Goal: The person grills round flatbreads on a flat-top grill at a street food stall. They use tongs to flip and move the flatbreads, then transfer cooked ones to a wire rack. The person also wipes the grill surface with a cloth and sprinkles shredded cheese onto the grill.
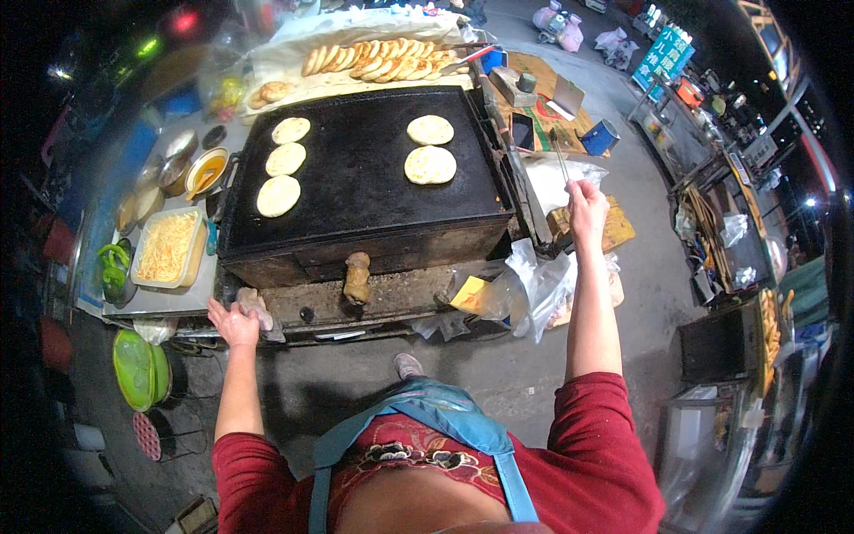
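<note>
My right hand (588, 208) is shut on the handle of a thin metal utensil (562, 159), its dark tip pointing away over the right side of the stall. My left hand (233, 324) rests at the stall's near left edge, against a crumpled cloth (253, 308); whether the fingers grip it is unclear. Between and beyond my hands lies a black griddle (353, 167). Three pale flatbreads stand in a column on its left, the nearest (278, 195) being lowest. Two more, one (430, 165) nearer than the other (430, 129), lie on its right.
Browned flatbreads (387, 60) line the cloth behind the griddle. At left are a tub of shreds (169, 248), a bowl of yellow liquid (207, 170) and green peppers (115, 265). A wrapped knob (357, 277) projects in front; plastic bags (534, 287), a phone (522, 132) and a blue can (599, 138) are at right.
</note>
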Available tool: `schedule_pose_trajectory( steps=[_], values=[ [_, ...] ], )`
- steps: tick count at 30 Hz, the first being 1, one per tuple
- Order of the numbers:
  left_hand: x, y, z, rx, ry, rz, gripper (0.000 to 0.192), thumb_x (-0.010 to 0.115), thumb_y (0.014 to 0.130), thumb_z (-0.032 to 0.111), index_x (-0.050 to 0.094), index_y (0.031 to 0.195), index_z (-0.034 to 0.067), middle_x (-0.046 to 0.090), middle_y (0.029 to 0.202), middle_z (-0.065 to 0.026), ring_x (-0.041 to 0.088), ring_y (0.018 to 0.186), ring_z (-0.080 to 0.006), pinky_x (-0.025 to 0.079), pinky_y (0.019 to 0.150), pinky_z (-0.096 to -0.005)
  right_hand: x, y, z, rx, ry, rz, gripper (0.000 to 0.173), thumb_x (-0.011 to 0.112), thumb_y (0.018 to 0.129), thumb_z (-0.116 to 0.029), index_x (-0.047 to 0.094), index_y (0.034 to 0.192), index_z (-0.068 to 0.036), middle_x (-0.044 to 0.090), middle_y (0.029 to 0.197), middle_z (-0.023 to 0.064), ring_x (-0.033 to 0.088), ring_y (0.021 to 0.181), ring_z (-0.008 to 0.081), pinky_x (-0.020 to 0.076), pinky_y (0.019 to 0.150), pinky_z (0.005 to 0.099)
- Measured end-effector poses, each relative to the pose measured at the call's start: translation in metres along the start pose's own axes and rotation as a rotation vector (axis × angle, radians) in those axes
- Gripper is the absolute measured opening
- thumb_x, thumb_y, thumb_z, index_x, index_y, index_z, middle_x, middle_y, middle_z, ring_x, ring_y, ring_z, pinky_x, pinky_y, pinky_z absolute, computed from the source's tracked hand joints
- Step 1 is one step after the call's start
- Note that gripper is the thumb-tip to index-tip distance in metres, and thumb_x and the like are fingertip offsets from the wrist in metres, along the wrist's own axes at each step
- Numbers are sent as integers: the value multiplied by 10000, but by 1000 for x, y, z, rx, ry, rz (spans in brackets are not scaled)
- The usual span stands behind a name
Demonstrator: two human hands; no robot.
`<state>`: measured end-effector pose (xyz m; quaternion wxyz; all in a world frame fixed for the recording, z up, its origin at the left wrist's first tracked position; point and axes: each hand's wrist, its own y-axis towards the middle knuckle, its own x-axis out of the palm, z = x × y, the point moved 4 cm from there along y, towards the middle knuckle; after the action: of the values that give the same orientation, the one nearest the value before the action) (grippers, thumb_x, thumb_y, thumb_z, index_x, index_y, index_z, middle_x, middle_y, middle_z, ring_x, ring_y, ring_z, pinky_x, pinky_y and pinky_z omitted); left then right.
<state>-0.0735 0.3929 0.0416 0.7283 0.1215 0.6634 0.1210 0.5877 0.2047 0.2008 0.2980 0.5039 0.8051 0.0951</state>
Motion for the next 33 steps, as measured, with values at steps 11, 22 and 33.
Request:
schedule_pose_trajectory(
  steps=[11,22,33],
  values=[
    [6,1,-4,-21,24,-28,351,685,630,261,669,866,2,246,1405,-329,225,1322,-453,166,1104,-504,0,0,-5,-18,-10,1,215,599,848,-191,645,770,4,503,555,-14,447,520,65,352,492,244],
    [-2,-1,2,-38,28,-52,401,677,633,276,680,930,6,236,1414,-318,218,1325,-448,170,1101,-506,2,3,6,-24,-7,7,199,603,851,-180,631,764,-4,499,560,-22,438,518,58,344,488,237],
    [4,-1,-1,-27,30,-17,426,647,632,278,677,944,-11,260,1396,-323,236,1313,-449,175,1099,-507,1,3,8,114,-80,-83,264,583,844,-234,648,926,9,663,839,133,616,801,206,466,759,338]
  ],
)
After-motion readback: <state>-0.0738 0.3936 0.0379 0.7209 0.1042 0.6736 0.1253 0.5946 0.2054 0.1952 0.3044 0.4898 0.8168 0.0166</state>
